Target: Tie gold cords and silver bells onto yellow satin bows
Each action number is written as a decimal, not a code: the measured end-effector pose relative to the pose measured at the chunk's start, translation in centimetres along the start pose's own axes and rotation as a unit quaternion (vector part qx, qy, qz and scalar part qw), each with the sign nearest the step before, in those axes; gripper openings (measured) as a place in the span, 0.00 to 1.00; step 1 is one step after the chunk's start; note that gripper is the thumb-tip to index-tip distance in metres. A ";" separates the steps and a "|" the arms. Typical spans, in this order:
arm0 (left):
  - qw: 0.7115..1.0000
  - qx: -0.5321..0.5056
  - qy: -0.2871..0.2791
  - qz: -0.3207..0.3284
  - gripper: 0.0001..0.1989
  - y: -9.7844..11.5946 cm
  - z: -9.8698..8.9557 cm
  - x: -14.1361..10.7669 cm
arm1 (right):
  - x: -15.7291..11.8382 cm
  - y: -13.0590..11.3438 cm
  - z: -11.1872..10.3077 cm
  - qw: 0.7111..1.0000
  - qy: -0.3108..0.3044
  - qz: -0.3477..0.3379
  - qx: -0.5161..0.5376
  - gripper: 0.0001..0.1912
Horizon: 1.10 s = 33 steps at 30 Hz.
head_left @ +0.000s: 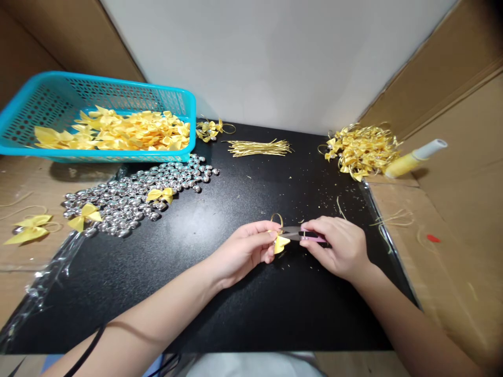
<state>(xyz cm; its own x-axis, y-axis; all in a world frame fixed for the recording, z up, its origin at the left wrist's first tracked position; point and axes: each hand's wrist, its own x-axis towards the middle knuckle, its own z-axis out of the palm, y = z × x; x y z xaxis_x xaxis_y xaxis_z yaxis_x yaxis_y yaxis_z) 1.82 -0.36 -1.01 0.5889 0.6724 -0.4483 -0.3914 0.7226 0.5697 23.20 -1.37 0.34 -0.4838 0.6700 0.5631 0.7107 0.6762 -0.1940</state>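
Observation:
In my left hand point(251, 243), the fingers are closed on a yellow ribbon bow point(280, 244). A loop of gold cord point(277, 217) rises from the bow above my fingertips. My right hand point(338, 246) grips small scissors point(293, 233) with pinkish handles, mostly covered by its fingers. The blades point left and reach the bow beside my left fingertips; whether they touch the cord is too small to tell. Silver bell-like beads point(126, 196) are heaped at the left, with a yellow bow point(160, 195) lying on them.
A blue basket point(193, 123) of yellow bows stands at the back left. Gold cord strips point(257, 148) lie at the back middle. Finished-looking bows point(363, 149) are piled at the back right beside a yellow-and-white tube point(416, 157). Cardboard walls point(463, 131) flank the black tabletop point(196, 324).

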 end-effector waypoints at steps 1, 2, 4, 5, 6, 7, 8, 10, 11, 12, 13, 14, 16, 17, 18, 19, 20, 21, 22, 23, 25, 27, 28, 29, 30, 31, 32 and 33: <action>1.000 0.000 0.001 -0.001 0.11 0.0 0.0 0.0 | 0.0 0.0 0.0 1.000 -0.002 0.000 -0.001 0.07; 1.000 0.000 0.001 0.000 0.11 0.0 0.0 0.0 | -0.1 0.0 0.0 1.000 -0.004 0.000 -0.001 0.07; 1.000 0.000 0.001 -0.001 0.11 0.0 0.0 0.0 | -0.1 0.0 0.0 1.000 -0.008 -0.002 -0.001 0.07; 1.000 0.000 0.001 -0.001 0.12 0.0 0.0 0.0 | -0.2 0.0 0.0 1.000 -0.009 -0.003 -0.001 0.07; 1.000 0.000 0.001 -0.001 0.12 0.0 0.0 0.0 | -0.2 0.0 0.0 1.000 -0.011 -0.004 -0.001 0.07; 1.000 0.000 0.001 0.000 0.12 0.0 0.0 0.0 | -0.2 0.0 0.0 1.000 -0.012 -0.005 -0.001 0.08; 1.000 0.000 0.000 0.001 0.12 0.0 0.0 0.0 | -0.2 0.0 0.0 1.000 -0.013 -0.005 -0.002 0.08; 1.000 0.002 -0.003 0.002 0.11 -0.1 0.0 0.0 | -0.1 -0.1 0.1 1.000 -0.011 -0.004 0.000 0.08; 1.000 0.002 -0.004 0.003 0.11 -0.1 0.0 0.0 | -0.1 -0.2 0.1 1.000 -0.011 -0.003 0.002 0.08; 1.000 0.004 -0.006 0.003 0.11 -0.1 -0.1 0.1 | -0.1 -0.2 0.1 1.000 -0.011 -0.003 0.005 0.07; 1.000 0.006 -0.007 0.003 0.11 -0.1 -0.1 0.1 | -0.1 -0.2 0.1 1.000 -0.012 -0.003 0.007 0.07; 1.000 0.007 -0.008 0.003 0.10 -0.1 -0.1 0.1 | -0.1 -0.2 0.1 1.000 -0.013 -0.002 0.010 0.07; 1.000 0.008 -0.009 0.003 0.10 -0.1 -0.1 0.1 | -0.1 -0.2 0.2 1.000 -0.015 0.001 0.014 0.07; 1.000 0.009 -0.010 0.002 0.10 -0.1 -0.1 0.1 | -0.2 -0.2 0.2 1.000 -0.016 0.003 0.016 0.07; 1.000 0.010 -0.011 0.002 0.10 -0.1 -0.1 0.1 | -0.2 -0.2 0.3 1.000 -0.016 0.005 0.018 0.07; 1.000 0.009 -0.012 0.002 0.11 -0.1 -0.1 0.1 | -0.2 -0.2 0.3 1.000 -0.016 0.006 0.020 0.07; 1.000 0.010 -0.011 0.002 0.11 -0.1 0.0 0.1 | -0.2 -0.2 0.3 1.000 -0.015 0.007 0.023 0.07; 1.000 0.010 -0.011 0.003 0.11 -0.1 0.0 0.1 | -0.3 -0.2 0.4 1.000 -0.013 0.007 0.025 0.08; 1.000 0.011 -0.011 0.003 0.11 0.0 0.0 0.1 | -0.3 -0.2 0.4 1.000 -0.010 0.007 0.027 0.08; 1.000 0.012 -0.012 0.004 0.11 0.0 0.0 0.1 | -0.2 -0.2 0.5 1.000 -0.006 0.007 0.029 0.08; 1.000 0.014 -0.012 0.004 0.11 -0.1 0.0 0.1 | -0.2 -0.3 0.5 0.999 -0.002 0.009 0.031 0.08; 1.000 0.016 -0.013 0.006 0.12 -0.1 -0.1 0.2 | -0.2 -0.3 0.5 0.999 -0.003 0.013 0.031 0.08; 1.000 0.017 -0.013 0.007 0.12 -0.1 -0.2 0.2 | -0.2 -0.3 0.5 0.999 -0.004 0.013 0.030 0.08; 1.000 0.019 -0.014 0.008 0.12 -0.1 -0.2 0.2 | -0.2 -0.3 0.5 0.999 -0.005 0.014 0.029 0.08; 1.000 0.020 -0.016 0.008 0.12 -0.1 -0.3 0.2 | -0.2 -0.3 0.5 1.000 -0.006 0.014 0.028 0.08; 1.000 0.021 -0.017 0.009 0.13 -0.2 -0.3 0.2 | -0.2 -0.3 0.5 1.000 -0.007 0.014 0.026 0.08; 1.000 0.021 -0.018 0.009 0.13 -0.2 -0.3 0.2 | -0.2 -0.3 0.5 1.000 -0.007 0.014 0.025 0.08; 1.000 0.021 -0.017 0.010 0.13 -0.2 -0.3 0.2 | -0.2 -0.3 0.5 1.000 -0.007 0.014 0.025 0.08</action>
<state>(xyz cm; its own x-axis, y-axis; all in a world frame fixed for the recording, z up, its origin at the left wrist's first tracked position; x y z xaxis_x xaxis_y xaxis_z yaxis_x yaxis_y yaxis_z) 1.80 -0.33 -1.38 0.6060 0.6796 -0.4134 -0.3734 0.7019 0.6066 22.80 -1.58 -0.12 -0.4710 0.6932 0.5455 0.6986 0.6707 -0.2491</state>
